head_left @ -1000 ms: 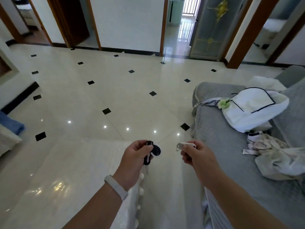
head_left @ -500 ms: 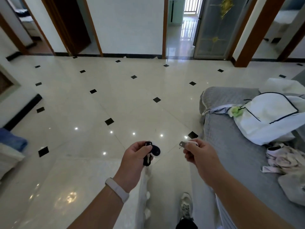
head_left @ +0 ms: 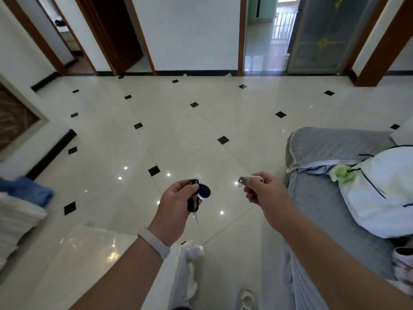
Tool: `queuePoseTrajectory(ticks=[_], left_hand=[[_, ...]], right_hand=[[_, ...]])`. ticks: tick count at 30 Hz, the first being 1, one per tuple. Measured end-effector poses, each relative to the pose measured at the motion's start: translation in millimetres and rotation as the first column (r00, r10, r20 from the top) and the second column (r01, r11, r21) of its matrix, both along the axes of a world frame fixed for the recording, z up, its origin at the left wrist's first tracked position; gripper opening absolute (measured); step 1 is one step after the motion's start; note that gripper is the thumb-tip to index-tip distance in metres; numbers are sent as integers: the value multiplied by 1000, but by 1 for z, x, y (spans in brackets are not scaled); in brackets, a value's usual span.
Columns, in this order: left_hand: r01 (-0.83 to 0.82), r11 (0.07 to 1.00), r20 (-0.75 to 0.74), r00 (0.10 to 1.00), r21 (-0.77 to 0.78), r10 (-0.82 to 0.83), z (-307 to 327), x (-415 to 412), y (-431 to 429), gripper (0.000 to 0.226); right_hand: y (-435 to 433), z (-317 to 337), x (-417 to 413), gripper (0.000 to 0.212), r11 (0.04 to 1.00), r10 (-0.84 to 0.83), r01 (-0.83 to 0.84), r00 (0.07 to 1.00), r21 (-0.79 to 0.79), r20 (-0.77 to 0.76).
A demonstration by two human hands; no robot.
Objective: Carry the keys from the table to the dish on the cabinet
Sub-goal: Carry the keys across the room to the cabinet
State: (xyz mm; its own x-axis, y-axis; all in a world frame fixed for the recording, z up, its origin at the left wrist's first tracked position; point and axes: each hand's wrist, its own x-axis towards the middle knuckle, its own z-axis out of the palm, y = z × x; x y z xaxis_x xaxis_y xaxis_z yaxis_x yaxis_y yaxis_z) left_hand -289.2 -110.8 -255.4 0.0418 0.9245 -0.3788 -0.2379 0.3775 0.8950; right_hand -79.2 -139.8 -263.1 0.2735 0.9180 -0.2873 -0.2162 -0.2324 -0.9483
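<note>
A bunch of keys (head_left: 197, 198) with black heads and a dark round fob hangs from my left hand (head_left: 176, 204), which is shut on it at waist height over the tiled floor. One silver key blade points down below the fist. My right hand (head_left: 264, 193) is shut on a small white and silver tag (head_left: 250, 180) with a metal end that sticks out to the left. The two hands are apart, side by side. Neither the cabinet nor the dish is in view.
A grey sofa (head_left: 330, 157) with a white garment (head_left: 384, 189) on it stands close on my right. A glossy white table corner (head_left: 89, 253) lies low on the left. Blue and white cloth (head_left: 24, 198) sits at the far left. Doorways (head_left: 263, 34) open across the cream tiled floor.
The view has shifted forward and left, so the sofa has slid to the right edge. Both hands keep the same grip and stay side by side.
</note>
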Motion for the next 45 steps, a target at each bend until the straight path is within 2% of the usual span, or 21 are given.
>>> queuePoseTrajectory(ticks=[6, 10, 19, 23, 27, 32, 35, 41, 45], left_hand=[[30, 999, -8, 1000, 13, -30, 6, 32, 56, 9], [39, 999, 19, 999, 13, -39, -1, 38, 103, 10], [24, 1000, 117, 993, -21, -21, -21, 28, 253, 11], [-15, 1000, 109, 994, -19, 17, -19, -5, 330, 10], [-82, 997, 109, 991, 2, 82, -8, -46, 392, 12], [-193, 981, 126, 973, 6, 191, 6, -96, 437, 11], [-262, 965, 88, 961, 10, 261, 6, -124, 460, 7], [-366, 930, 5, 931, 20, 366, 5, -182, 510, 8], [-476, 879, -31, 879, 15, 476, 2, -222, 548, 8]], right_hand=[[49, 2, 34, 14, 1000, 4, -4, 1000, -6, 2], [93, -3, 34, 11, 1000, 0, 0, 1000, -29, -15], [240, -3, 16, 7, 996, 48, -36, 987, -82, 153], [323, 7, -20, 10, 990, 133, -119, 970, -77, 206], [394, 22, -64, 2, 981, 193, -190, 961, -36, 197], [460, 30, -113, 2, 956, 294, -293, 938, -31, 183], [497, 30, -140, 6, 937, 347, -349, 920, -23, 179], [572, 19, -200, 6, 866, 499, -498, 855, -48, 143], [634, 11, -254, 6, 794, 607, -605, 783, -59, 136]])
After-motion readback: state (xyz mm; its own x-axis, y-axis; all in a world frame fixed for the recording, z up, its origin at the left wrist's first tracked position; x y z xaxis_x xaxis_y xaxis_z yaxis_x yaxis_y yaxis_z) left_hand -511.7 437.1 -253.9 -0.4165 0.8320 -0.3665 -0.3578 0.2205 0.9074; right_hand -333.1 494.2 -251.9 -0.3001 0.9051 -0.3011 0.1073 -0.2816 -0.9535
